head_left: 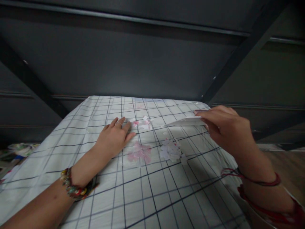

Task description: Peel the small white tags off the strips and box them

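Observation:
My left hand [114, 136] lies on the checked cloth with its fingers spread, the fingertips beside a small heap of white and pink scraps [144, 124]. Between the fingers and thumb of my right hand [226, 127] is a thin white sheet [184, 120], tilted and seen almost edge-on; its exact kind is unclear. Nearer to me lies a cluster of translucent pink pieces [140, 153]. To its right sits a pile of whitish scraps [172, 150], below the sheet.
A white cloth with dark grid lines [133, 203] covers the table. Behind it rises a dark panelled wall [133, 60]. At the far left is a plastic-looking bundle [22, 149]; wooden-looking floor [286, 165] shows at the right.

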`<state>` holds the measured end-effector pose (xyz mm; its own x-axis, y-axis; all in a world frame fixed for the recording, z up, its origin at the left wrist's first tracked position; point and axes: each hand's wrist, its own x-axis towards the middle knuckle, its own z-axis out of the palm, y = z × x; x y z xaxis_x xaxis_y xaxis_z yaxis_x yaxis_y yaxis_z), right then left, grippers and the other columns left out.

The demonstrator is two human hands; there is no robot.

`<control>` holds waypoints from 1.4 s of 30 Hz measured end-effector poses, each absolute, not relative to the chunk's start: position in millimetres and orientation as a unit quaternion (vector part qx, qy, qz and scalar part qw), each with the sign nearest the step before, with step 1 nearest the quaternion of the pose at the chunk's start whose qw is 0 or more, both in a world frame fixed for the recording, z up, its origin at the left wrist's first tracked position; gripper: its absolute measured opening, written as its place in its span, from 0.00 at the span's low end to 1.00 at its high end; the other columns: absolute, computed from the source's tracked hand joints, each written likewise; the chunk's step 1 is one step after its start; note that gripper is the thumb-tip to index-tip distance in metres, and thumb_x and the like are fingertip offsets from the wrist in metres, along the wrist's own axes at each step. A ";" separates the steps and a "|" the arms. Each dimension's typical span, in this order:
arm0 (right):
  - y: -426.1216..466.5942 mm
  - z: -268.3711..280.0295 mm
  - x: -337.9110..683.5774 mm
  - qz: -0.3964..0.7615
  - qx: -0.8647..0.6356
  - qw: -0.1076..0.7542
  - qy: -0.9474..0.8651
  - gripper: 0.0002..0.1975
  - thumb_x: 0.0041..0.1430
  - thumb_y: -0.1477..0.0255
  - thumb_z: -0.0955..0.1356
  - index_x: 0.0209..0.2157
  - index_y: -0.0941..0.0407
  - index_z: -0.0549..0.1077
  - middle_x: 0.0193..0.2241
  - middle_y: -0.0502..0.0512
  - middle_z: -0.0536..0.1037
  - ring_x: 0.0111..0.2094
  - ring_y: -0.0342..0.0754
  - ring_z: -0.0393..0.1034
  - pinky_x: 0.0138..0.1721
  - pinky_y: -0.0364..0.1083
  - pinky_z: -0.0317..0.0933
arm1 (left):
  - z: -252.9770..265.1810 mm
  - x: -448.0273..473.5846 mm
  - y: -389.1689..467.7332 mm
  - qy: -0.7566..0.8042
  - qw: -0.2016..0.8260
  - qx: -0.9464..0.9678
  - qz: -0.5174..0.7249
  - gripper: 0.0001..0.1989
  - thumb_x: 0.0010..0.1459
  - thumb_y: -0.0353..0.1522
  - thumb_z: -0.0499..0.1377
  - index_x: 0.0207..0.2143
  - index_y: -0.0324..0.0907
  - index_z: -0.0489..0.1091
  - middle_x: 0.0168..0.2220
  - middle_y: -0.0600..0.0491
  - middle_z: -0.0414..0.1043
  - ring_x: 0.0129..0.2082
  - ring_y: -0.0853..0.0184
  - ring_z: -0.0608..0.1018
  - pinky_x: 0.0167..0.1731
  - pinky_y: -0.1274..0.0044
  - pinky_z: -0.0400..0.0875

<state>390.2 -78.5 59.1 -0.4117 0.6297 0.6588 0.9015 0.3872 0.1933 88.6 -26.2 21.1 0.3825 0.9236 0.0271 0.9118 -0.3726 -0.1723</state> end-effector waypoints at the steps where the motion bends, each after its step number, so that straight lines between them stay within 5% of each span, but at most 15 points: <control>1: -77.8 57.9 388.0 -0.276 -0.490 0.251 -0.788 0.14 0.57 0.82 0.61 0.36 0.55 0.75 0.29 0.53 0.79 0.34 0.52 0.72 0.34 0.49 0.61 | 20.6 88.4 -26.0 -0.554 0.081 -0.828 0.035 0.24 0.67 0.40 0.50 0.61 0.38 0.62 0.64 0.38 0.57 0.64 0.48 0.59 0.56 0.60 0.62; 42: -77.6 56.4 383.8 -0.232 -0.495 0.241 -0.802 0.17 0.56 0.84 0.59 0.33 0.56 0.76 0.27 0.55 0.77 0.33 0.51 0.71 0.36 0.50 0.64 | 21.9 85.9 -24.5 -0.550 0.071 -0.832 0.014 0.24 0.67 0.40 0.50 0.59 0.37 0.64 0.63 0.38 0.59 0.63 0.48 0.61 0.55 0.58 0.63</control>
<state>383.8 -77.6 56.4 -0.3951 0.6823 0.6151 0.9051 0.4036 0.1337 85.9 -24.5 21.9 0.3956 0.9169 0.0535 0.9128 -0.3861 -0.1334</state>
